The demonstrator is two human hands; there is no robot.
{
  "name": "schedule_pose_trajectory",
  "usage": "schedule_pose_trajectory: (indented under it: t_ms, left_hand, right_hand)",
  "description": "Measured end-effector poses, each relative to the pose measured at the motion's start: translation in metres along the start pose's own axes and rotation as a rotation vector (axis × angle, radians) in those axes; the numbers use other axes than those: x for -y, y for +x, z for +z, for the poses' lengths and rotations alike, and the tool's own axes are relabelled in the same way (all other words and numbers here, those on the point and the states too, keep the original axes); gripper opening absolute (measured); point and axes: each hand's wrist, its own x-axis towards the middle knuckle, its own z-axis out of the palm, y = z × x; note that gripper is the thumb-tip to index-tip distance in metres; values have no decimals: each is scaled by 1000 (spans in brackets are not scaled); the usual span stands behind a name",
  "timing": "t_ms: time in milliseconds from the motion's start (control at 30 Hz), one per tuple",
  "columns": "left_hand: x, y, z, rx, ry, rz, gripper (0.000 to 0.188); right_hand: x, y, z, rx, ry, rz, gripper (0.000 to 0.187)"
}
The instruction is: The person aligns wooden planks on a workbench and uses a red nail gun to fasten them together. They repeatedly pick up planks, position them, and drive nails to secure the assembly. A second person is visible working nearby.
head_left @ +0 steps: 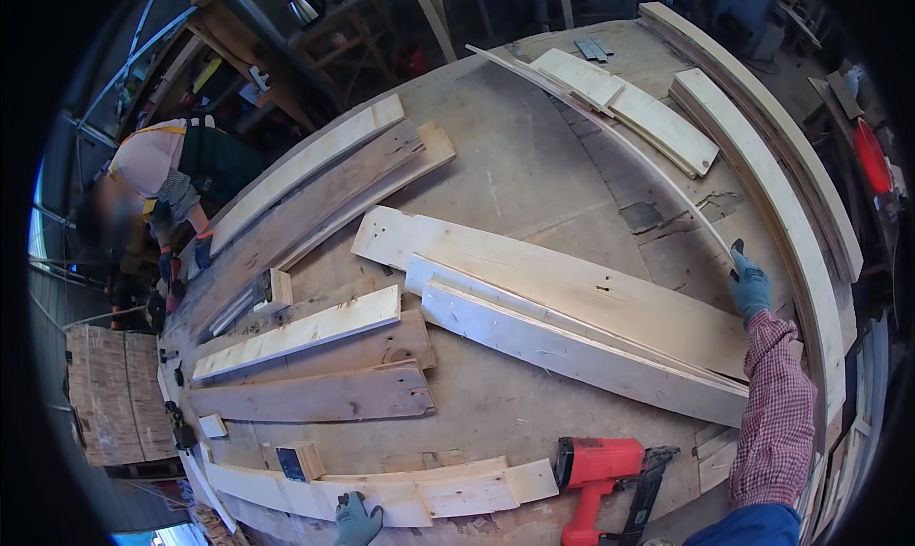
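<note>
My right hand (750, 289), in a grey-green glove, is closed on the near end of a long thin wooden strip (658, 172). That strip runs away across the table to the far edge, passing beside short pale boards (624, 108). At the near edge, my left hand (357, 522), gloved alike, rests against a row of pale boards (381, 503) with its thumb apart from the fingers; its lower part is cut off by the frame. A red and black nail gun (600, 462) lies between my hands, right of that row.
Wide planks (553, 265) cross the table's middle (515, 179). More boards (315, 394) lie at left, and long beams (762, 174) line the right edge. A small block (305, 460) stands near my left hand. At far left a co-worker (176, 179) bends over the table's edge.
</note>
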Motion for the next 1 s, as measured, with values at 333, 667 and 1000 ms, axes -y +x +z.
schedule_pose_trajectory:
  t_ms: [333,667,1000]
  left_hand:
    - [9,-1,21,-151,-134,104,52]
    - [84,-8,53,-295,-773,279,43]
    - [147,-104,-27,329,-2676,372,64]
  right_hand:
    - [35,-179,-72,6,958,-21,31]
    - [131,-469,-115,255,925,-96,20]
    - [274,-577,-79,591,581,-659,27]
